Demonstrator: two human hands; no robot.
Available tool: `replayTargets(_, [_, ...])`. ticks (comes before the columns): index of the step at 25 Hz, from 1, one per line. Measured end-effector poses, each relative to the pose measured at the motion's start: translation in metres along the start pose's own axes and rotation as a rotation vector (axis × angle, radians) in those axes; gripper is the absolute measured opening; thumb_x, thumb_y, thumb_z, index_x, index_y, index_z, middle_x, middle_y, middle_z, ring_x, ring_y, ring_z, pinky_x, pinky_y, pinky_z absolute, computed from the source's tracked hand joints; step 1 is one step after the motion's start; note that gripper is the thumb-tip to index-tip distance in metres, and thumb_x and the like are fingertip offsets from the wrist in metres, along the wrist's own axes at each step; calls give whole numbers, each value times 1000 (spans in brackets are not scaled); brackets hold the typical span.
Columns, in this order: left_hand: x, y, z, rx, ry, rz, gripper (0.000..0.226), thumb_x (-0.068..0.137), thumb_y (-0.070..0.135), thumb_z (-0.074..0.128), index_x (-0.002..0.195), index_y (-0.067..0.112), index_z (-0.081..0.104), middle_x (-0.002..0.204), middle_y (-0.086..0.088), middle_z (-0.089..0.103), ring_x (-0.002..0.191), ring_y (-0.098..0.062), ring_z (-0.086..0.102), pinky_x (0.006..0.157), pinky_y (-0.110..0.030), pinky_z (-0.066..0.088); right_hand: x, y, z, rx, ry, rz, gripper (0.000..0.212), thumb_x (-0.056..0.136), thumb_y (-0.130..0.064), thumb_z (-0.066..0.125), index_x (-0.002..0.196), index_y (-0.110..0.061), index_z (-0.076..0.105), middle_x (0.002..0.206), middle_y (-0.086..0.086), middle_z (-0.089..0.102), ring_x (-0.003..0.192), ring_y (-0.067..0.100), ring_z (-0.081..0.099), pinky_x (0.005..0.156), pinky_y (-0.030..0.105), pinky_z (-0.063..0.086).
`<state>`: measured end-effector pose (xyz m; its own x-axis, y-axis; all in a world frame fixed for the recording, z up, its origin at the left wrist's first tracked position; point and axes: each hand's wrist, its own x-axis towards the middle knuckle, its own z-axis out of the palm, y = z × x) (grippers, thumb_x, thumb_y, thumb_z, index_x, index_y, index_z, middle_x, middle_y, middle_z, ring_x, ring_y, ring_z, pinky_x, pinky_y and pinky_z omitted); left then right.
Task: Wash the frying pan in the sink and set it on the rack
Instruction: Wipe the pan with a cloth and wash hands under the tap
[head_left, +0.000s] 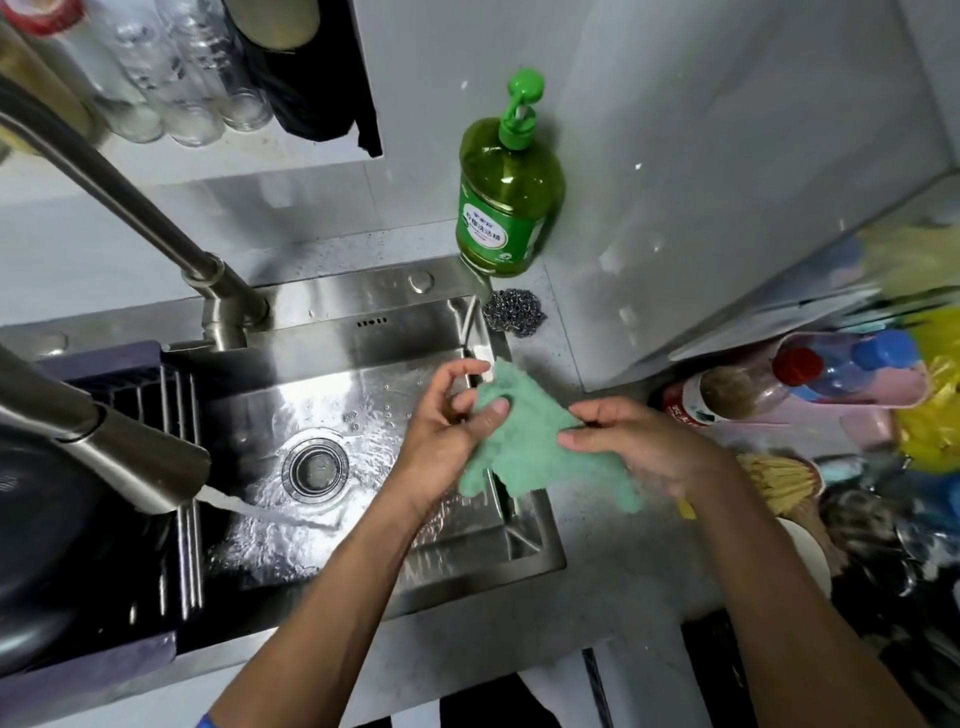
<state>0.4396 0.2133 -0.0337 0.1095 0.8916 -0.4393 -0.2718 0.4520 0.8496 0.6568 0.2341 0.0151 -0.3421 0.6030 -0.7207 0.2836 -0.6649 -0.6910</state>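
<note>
A green cloth (524, 441) hangs over the right rim of the steel sink (363, 322), stretched between both hands. My left hand (447, 426) pinches its left part with thumb and fingers. My right hand (644, 447) grips its right part over the counter. The dark frying pan (47, 545) rests at the far left on the rack (176, 467) that spans the sink's left side. Water runs from the pull-out tap head (140, 457) into the basin near the drain (315, 467).
A green dish soap bottle (511, 182) stands behind the sink's right corner, with a steel wool scourer (514, 312) beside it. Bottles (753, 389), a pink tray and yellow bags crowd the counter at right. Glass cups (171, 88) sit on a shelf at upper left.
</note>
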Motion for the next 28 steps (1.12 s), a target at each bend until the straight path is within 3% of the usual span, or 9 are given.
replayTargets(2, [-1, -18, -6, -24, 144, -146, 43, 83, 50, 65, 119, 26, 59, 114, -6, 70, 114, -30, 62, 91, -43, 49, 5, 1, 14, 278, -23, -54, 17, 86, -9, 61, 98, -13, 73, 92, 2, 77, 83, 14, 73, 70, 22, 58])
replayTargets(5, [-23, -48, -4, -162, 9, -472, 80, 85, 80, 34, 131, 17, 51, 122, -6, 67, 120, -24, 58, 103, -48, 39, 14, 1, 27, 485, -57, -126, 21, 86, -14, 55, 95, -7, 72, 90, 9, 75, 82, 21, 73, 75, 32, 61])
replayTargets(7, [-26, -54, -4, -404, -23, -435, 84, 85, 72, 50, 139, 7, 44, 117, -14, 68, 119, -24, 58, 109, -52, 36, 19, 3, 28, 517, -60, -161, 26, 87, -16, 53, 106, -4, 65, 96, 11, 73, 87, 23, 73, 79, 36, 61])
replayTargets(10, [-19, -35, -2, -594, -22, -232, 51, 78, 22, 74, 124, 10, 57, 120, -16, 64, 112, -31, 60, 103, -48, 44, 20, 14, 26, 522, 34, -168, 33, 86, -14, 58, 116, -4, 65, 103, 11, 74, 92, 22, 72, 75, 33, 60])
replayTargets(16, [-9, -28, -9, -87, 87, -146, 95, 69, -18, 75, 138, 40, 43, 107, -12, 71, 98, -24, 70, 82, -37, 57, 19, 42, 28, 278, 480, -196, 15, 89, -12, 70, 103, -9, 74, 97, 6, 77, 95, 24, 71, 85, 32, 58])
replayTargets(20, [-12, -25, -5, 200, 107, -139, 35, 76, -2, 77, 95, 27, 73, 100, -12, 71, 71, -13, 69, 65, -29, 57, 19, 47, 26, 104, 658, -126, 14, 90, -18, 73, 81, -8, 70, 71, 5, 71, 68, 14, 69, 64, 27, 54])
replayTargets(23, [33, -15, 3, 302, 240, -126, 30, 83, 22, 77, 110, 23, 63, 111, -6, 65, 86, -11, 65, 68, -22, 54, 49, 32, 9, -369, 852, -112, 36, 91, -32, 69, 70, -5, 58, 60, 3, 58, 56, 19, 55, 53, 28, 36])
replayTargets(25, [59, -14, 3, 568, 298, -145, 44, 86, 35, 72, 124, 22, 53, 121, 0, 56, 104, -14, 57, 85, -27, 51, 64, 26, 13, -708, 1006, -72, 25, 96, -31, 62, 84, -9, 62, 73, 6, 68, 64, 25, 64, 54, 28, 41])
replayTargets(28, [55, -35, -7, 602, 233, -148, 34, 90, 24, 68, 121, 20, 56, 120, 1, 55, 106, -14, 56, 84, -17, 48, 88, 28, 38, -853, 998, -385, 11, 94, -9, 60, 104, -5, 63, 94, 13, 69, 82, 31, 67, 71, 34, 51])
